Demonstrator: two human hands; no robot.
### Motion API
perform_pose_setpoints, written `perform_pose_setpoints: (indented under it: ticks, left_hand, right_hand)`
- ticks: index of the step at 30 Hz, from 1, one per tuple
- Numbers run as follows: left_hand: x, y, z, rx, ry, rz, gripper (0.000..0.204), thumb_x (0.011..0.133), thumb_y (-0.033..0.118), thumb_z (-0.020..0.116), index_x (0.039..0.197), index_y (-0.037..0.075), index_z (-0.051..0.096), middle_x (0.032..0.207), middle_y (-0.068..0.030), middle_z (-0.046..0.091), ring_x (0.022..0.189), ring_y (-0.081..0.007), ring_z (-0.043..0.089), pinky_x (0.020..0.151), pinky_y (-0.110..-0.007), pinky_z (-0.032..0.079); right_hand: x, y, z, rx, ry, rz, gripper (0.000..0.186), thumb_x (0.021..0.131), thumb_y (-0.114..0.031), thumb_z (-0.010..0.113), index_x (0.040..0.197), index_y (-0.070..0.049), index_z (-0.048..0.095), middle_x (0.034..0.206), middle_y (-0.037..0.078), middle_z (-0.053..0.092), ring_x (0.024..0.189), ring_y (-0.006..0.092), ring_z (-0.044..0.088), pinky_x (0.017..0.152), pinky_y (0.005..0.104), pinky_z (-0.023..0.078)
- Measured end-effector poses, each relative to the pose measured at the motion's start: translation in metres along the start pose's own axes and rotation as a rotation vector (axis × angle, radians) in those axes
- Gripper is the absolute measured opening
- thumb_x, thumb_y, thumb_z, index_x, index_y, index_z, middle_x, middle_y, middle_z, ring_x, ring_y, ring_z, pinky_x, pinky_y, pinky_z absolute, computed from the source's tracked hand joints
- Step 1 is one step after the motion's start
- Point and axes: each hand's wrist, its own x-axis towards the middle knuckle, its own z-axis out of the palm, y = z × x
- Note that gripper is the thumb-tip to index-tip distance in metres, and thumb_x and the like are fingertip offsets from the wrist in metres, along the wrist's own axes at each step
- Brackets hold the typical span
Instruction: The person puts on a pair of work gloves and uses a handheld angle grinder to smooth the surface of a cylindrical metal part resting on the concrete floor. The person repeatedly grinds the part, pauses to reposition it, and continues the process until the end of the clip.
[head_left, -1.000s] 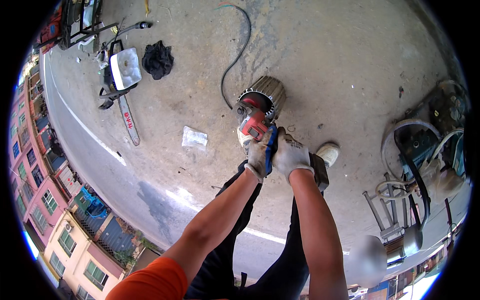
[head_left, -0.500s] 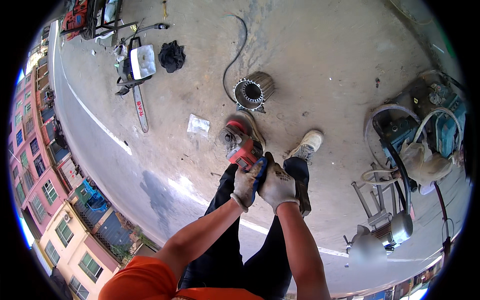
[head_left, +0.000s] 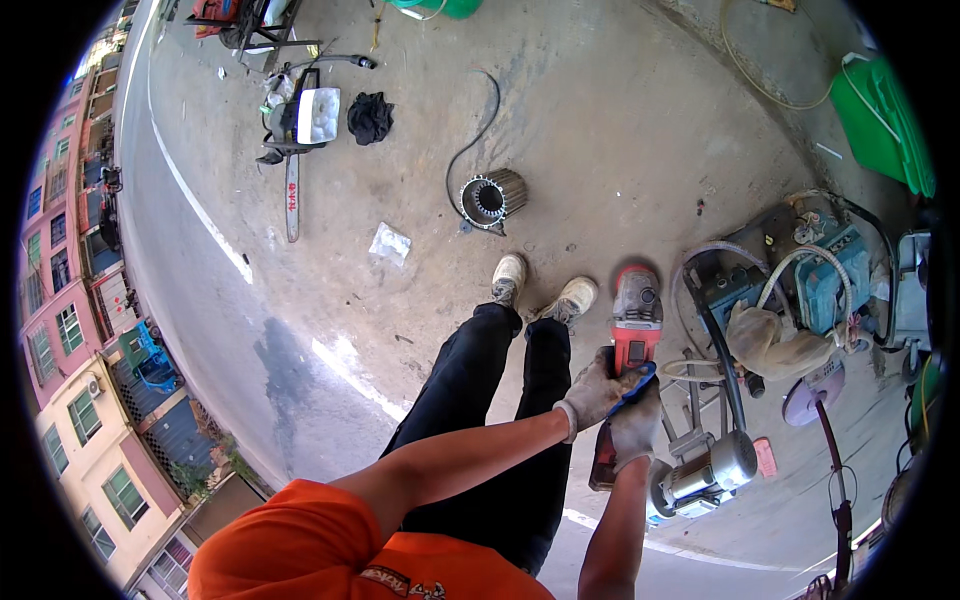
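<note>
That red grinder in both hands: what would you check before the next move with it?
1. Two-handed grip: left hand and right hand, both gloved, on the grinder. Ok.
2. Disc clear of the shoes: it sits close beside the right one. Not ok.
3. Guard and disc condition: cannot tell.
4. Cord route: hidden behind the hands. Cannot tell.
5. Footing: hoses and machines lie just to the right. Not ok.
6. Stator on the floor: out of reach. Ok.

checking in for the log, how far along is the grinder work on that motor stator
Done: nothing on the stator shows as finished; it lies on the concrete beyond the shoes. In hand: the red angle grinder is in the grip of both gloved hands, left hand and right hand, held off to the side. Left: any work on it.
</note>
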Motion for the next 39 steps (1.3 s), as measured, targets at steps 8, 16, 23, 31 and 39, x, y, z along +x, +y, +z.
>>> perform_pose_setpoints:
  ticks: [8,16,23,31,39]
  left_hand:
    - [0.028,0.071,-0.017,-0.179,-0.096,0.081,0.050,0.094,0.033,0.054,0.132,0.004,0.040,0.124,-0.0164,0.055,0.114,-0.0235,0.056,0.100,-0.033,0.044]
    - [0.081,0.143,-0.087,-1.515,-0.308,-0.012,0.040,0.105,0.027,0.030,0.137,0.002,0.037,0.124,-0.0214,0.058,0.111,-0.0298,0.062,0.097,-0.040,0.052]
    - [0.097,0.309,-0.091,-0.360,0.029,0.192,0.041,0.103,0.025,0.041,0.137,0.003,0.038,0.120,-0.0170,0.059,0.114,-0.0259,0.059,0.098,-0.038,0.050]
    - [0.146,0.472,-0.080,0.429,-0.213,0.260,0.037,0.101,0.012,0.042,0.137,0.004,0.039,0.133,-0.0170,0.052,0.120,-0.0242,0.055,0.102,-0.039,0.047]
    - [0.365,0.568,-0.142,-0.271,0.188,0.096,0.068,0.087,0.049,0.067,0.138,0.011,0.043,0.127,-0.0094,0.056,0.101,-0.0218,0.062,0.089,-0.037,0.050]
  right_hand:
    - [0.052,-0.024,0.007,-0.089,0.012,0.038,0.064,0.073,-0.025,0.075,0.126,-0.004,0.048,0.112,0.019,0.064,0.103,0.0341,0.064,0.087,0.0421,0.050]
    - [0.088,-0.218,0.066,-0.310,-0.082,-0.107,0.077,0.069,-0.037,0.079,0.132,-0.007,0.046,0.114,0.021,0.064,0.105,0.0378,0.063,0.091,0.0434,0.049]
    - [0.152,-0.307,0.083,-0.260,-0.084,-0.089,0.073,0.072,-0.038,0.078,0.130,-0.007,0.046,0.110,0.021,0.066,0.104,0.0396,0.063,0.088,0.0453,0.050]
    - [0.244,-0.373,0.048,0.359,-0.051,-0.108,0.048,0.075,-0.013,0.076,0.116,-0.001,0.053,0.096,0.009,0.067,0.085,0.0194,0.065,0.078,0.0316,0.052]
    - [0.338,-0.483,-0.070,0.442,0.120,0.162,0.035,0.080,-0.006,0.066,0.113,0.001,0.055,0.089,0.010,0.065,0.071,0.0185,0.064,0.066,0.0335,0.055]
